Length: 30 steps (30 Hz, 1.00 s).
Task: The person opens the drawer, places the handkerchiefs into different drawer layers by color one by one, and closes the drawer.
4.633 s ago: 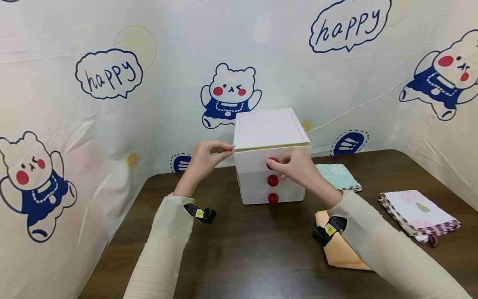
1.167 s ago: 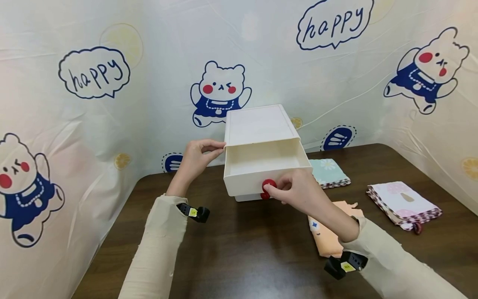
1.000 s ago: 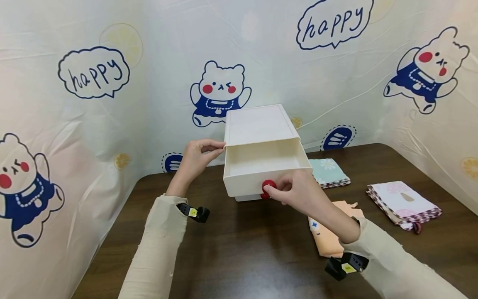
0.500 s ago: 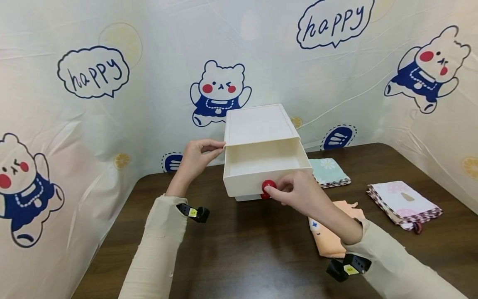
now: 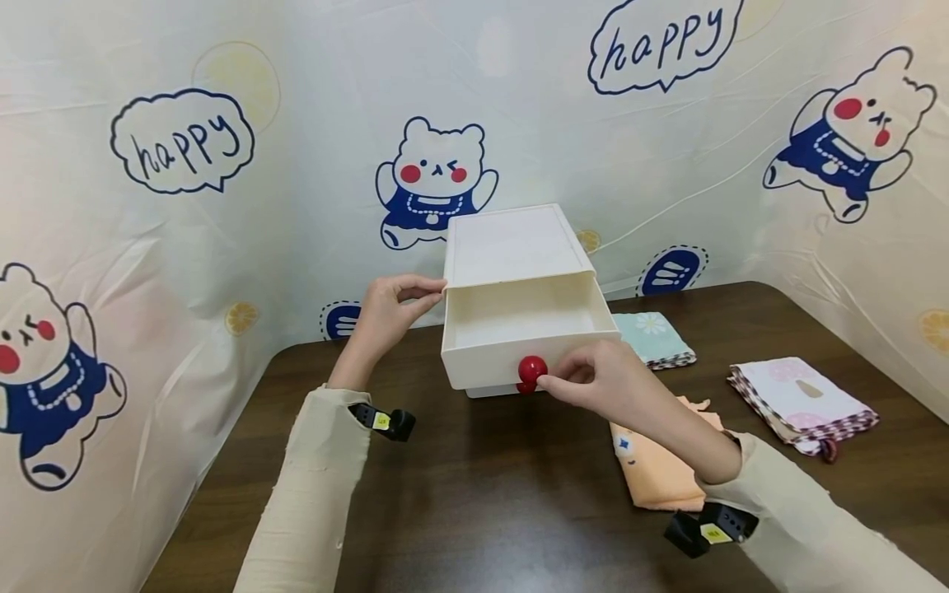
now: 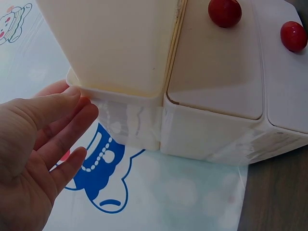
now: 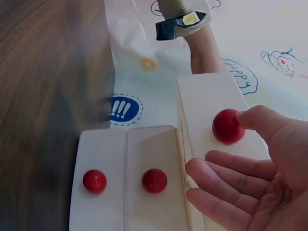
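A white mini chest of drawers (image 5: 511,243) with red round knobs stands on the table, its top drawer (image 5: 530,317) pulled out and bare inside. My left hand (image 5: 393,317) pinches the upper left front corner of the chest between thumb and fingers; the left wrist view shows the thumb tip on that rim. At the top drawer's red knob (image 7: 228,126), my right hand (image 5: 604,379) has its thumb tip against the side, with the other fingers loosely extended away from it. Lower drawers with red knobs (image 7: 154,180) are pushed in.
Right of the chest lie a folded mint cloth (image 5: 656,339) with a flower and a folded white-and-pink cloth (image 5: 801,403) with checked edges. A peach cloth (image 5: 660,469) lies partly under my right forearm. A printed curtain (image 5: 311,206) hangs behind the brown table (image 5: 445,502).
The top drawer, closed at first, has come out toward me with my right hand on its knob. Just now the right fingers have loosened and drawn back rightward. My left hand has kept the corner.
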Motion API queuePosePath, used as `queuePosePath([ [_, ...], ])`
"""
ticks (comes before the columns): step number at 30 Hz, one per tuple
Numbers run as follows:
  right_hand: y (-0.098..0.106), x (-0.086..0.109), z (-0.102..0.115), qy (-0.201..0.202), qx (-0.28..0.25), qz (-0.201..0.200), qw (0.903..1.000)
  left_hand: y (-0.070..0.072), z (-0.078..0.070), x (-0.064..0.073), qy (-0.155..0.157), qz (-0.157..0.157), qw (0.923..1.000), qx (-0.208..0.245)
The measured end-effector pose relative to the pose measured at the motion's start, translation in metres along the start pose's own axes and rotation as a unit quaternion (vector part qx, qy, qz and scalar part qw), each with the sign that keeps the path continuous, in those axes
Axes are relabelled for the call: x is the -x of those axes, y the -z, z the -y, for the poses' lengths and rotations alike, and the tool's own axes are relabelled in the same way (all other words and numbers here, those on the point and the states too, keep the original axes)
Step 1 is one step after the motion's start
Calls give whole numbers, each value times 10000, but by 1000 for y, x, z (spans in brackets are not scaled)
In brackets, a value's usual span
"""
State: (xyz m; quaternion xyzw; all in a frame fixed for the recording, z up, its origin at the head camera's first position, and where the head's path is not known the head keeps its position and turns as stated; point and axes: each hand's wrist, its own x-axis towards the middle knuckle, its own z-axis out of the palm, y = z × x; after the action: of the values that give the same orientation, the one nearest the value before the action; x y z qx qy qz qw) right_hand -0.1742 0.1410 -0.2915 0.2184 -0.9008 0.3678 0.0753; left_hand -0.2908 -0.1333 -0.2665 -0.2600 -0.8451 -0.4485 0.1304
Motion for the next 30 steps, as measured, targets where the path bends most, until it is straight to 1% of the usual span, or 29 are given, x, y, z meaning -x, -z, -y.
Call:
queuePosePath([
  [5, 4, 3, -7, -87, 41, 125, 9999, 1, 0, 0, 45, 3, 10000, -31],
  [10, 8, 8, -12, -77, 143, 171, 9997, 1, 0, 0, 32, 13, 10000, -68],
  [21, 23, 17, -21, -196, 245, 293, 9991, 0, 1, -1, 58, -24, 10000, -74],
  [30, 31, 23, -32, -463, 301, 467, 9974, 0, -1, 0, 64, -24, 10000, -66],
])
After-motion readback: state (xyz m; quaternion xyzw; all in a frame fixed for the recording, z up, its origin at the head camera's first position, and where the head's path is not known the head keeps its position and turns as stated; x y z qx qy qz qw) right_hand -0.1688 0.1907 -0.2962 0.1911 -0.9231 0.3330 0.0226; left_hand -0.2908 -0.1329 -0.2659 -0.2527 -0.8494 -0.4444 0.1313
